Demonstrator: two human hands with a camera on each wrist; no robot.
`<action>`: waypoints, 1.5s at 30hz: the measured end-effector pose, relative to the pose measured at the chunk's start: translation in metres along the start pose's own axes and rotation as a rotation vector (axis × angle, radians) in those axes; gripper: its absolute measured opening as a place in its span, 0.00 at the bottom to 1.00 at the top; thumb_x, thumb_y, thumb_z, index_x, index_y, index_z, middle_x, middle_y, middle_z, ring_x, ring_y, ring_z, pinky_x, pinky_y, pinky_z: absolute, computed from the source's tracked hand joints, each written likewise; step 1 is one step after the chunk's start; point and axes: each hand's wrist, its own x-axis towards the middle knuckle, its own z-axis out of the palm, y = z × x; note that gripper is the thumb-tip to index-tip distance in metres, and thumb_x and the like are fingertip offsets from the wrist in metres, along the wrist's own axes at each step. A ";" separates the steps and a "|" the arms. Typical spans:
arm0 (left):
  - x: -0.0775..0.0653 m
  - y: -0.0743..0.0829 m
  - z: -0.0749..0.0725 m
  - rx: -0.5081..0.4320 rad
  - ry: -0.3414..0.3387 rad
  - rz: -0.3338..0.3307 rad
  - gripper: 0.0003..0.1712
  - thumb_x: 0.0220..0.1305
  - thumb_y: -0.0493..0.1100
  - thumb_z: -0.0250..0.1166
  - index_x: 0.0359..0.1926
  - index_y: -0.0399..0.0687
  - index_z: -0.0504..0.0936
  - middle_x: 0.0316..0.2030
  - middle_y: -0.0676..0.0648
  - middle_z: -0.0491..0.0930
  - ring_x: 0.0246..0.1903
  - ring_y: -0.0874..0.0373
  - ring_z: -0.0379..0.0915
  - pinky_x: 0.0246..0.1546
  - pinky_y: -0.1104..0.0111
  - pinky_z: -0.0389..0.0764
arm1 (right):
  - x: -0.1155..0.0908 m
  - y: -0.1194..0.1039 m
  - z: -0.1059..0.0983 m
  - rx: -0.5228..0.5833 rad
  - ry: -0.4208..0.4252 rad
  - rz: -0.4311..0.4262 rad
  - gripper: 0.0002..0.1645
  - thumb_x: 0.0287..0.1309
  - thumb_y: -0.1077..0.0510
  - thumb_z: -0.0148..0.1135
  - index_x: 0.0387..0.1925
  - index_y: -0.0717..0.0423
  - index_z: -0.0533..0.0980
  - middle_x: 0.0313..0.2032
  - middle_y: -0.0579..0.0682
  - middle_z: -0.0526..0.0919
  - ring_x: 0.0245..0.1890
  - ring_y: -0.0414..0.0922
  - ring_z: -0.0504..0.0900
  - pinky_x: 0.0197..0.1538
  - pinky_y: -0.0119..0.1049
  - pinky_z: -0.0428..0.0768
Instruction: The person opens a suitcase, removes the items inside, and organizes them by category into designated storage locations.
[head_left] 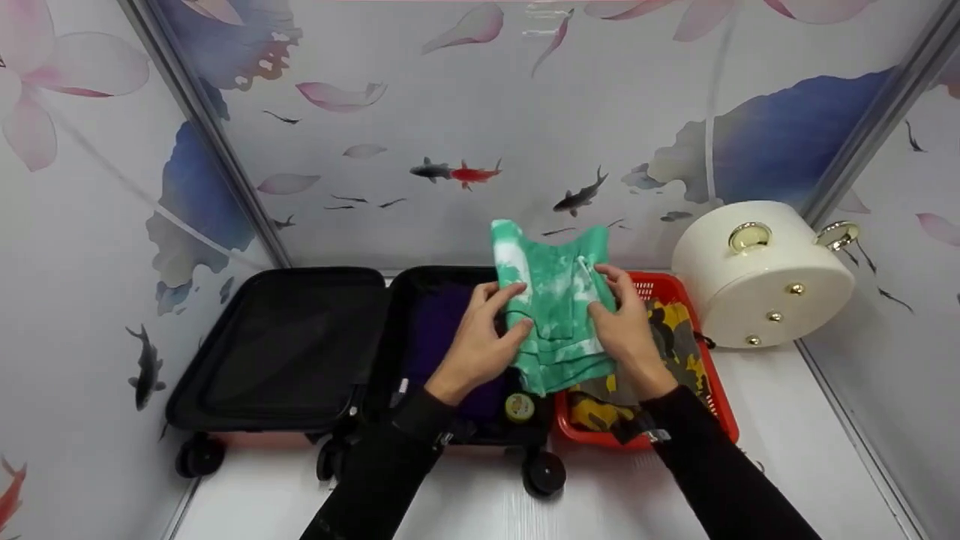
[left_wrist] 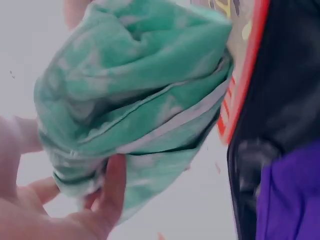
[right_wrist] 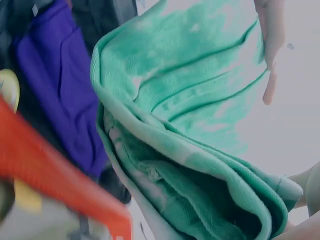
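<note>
1. Green-and-white folded cloth [head_left: 555,289] is held above the neighbouring edges of an open black suitcase [head_left: 292,345] and a red basket [head_left: 592,436].
2. Its left edge is gripped by the left hand [head_left: 484,337], its right edge by the right hand [head_left: 626,326].
3. White surface [head_left: 472,506] is exposed before both containers.

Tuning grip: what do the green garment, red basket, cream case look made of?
Green garment: matte fabric, perhaps cotton; soft folds. Red basket: probably moulded plastic, perforated walls, slight sheen. Cream case: smooth satin surface, perhaps plastic or coated leather; can't tell.
</note>
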 end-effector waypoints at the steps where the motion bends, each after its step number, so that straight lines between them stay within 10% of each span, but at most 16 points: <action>1: 0.002 0.001 0.006 -0.013 -0.037 0.008 0.34 0.83 0.51 0.62 0.84 0.54 0.68 0.78 0.39 0.62 0.68 0.48 0.70 0.63 0.52 0.72 | -0.001 0.001 -0.009 -0.004 0.015 0.000 0.37 0.79 0.65 0.51 0.84 0.47 0.62 0.84 0.63 0.62 0.79 0.60 0.68 0.77 0.57 0.69; 10: 0.012 -0.003 0.062 -0.054 -0.243 -0.009 0.44 0.83 0.59 0.60 0.90 0.55 0.54 0.88 0.38 0.51 0.84 0.41 0.59 0.80 0.46 0.70 | 0.001 0.037 -0.069 -0.040 0.086 0.044 0.39 0.77 0.67 0.50 0.85 0.51 0.60 0.88 0.61 0.52 0.90 0.57 0.50 0.79 0.56 0.61; 21: 0.014 -0.030 0.099 -0.099 -0.364 -0.155 0.48 0.84 0.65 0.57 0.90 0.50 0.51 0.89 0.35 0.46 0.89 0.39 0.49 0.85 0.44 0.62 | 0.014 0.088 -0.094 -0.106 0.076 0.203 0.38 0.74 0.68 0.48 0.82 0.59 0.57 0.87 0.63 0.57 0.83 0.57 0.59 0.72 0.46 0.65; 28: 0.013 -0.038 0.105 -0.068 -0.359 -0.188 0.46 0.84 0.62 0.57 0.89 0.47 0.53 0.89 0.34 0.46 0.89 0.39 0.48 0.85 0.45 0.61 | 0.013 0.103 -0.100 -0.214 0.091 0.255 0.39 0.70 0.66 0.49 0.81 0.63 0.57 0.86 0.66 0.58 0.84 0.61 0.58 0.80 0.56 0.62; 39: 0.014 -0.042 0.089 0.121 -0.235 -0.143 0.31 0.85 0.53 0.57 0.79 0.44 0.75 0.87 0.40 0.58 0.85 0.38 0.56 0.81 0.45 0.67 | -0.001 0.095 -0.094 -0.879 0.051 -0.027 0.23 0.73 0.60 0.57 0.60 0.70 0.82 0.69 0.77 0.74 0.66 0.77 0.70 0.66 0.69 0.70; 45: 0.011 -0.054 0.070 0.164 -0.216 -0.167 0.30 0.84 0.52 0.59 0.77 0.44 0.77 0.81 0.38 0.70 0.82 0.37 0.63 0.81 0.45 0.68 | -0.007 0.092 -0.087 -0.906 0.008 0.045 0.29 0.76 0.54 0.56 0.64 0.73 0.81 0.71 0.78 0.73 0.68 0.79 0.67 0.67 0.74 0.66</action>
